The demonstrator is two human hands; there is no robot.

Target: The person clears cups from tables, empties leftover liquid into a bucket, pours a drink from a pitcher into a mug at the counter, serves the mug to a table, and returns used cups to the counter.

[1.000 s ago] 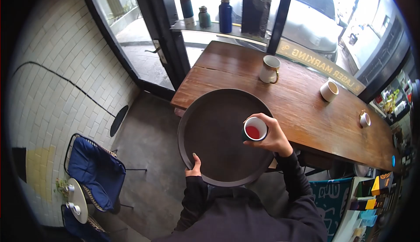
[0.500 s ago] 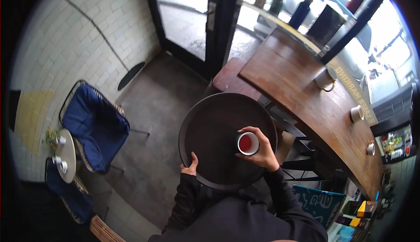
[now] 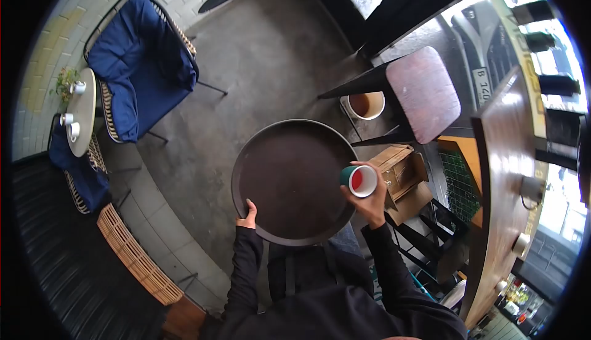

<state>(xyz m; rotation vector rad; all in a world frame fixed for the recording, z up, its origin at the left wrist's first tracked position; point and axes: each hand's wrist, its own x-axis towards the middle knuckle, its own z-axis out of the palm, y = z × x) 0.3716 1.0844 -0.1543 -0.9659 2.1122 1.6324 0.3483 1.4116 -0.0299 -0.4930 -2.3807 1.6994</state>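
Observation:
A round dark serving tray (image 3: 289,168) is held in front of my body, its top facing up. My left hand (image 3: 247,216) grips its near left rim, thumb on top and the other fingers hidden beneath. In my right hand (image 3: 372,203) is a green cup (image 3: 349,174) with a white inside and red at the bottom, tilted so that I look into it. The cup is at the tray's right edge; whether it touches the rim I cannot tell.
A wooden counter (image 3: 500,155) runs along the window at right, bearing several cups. Near it stand a stool (image 3: 425,94), a white bucket (image 3: 367,105) and an open cardboard box (image 3: 400,174). At left are a blue cushioned chair (image 3: 144,69) and a small round table (image 3: 83,118) with cups.
My view has turned toward the floor and right, bringing the stool, bucket and box into sight. The cup has shifted from above the tray to its right edge and is tilted more.

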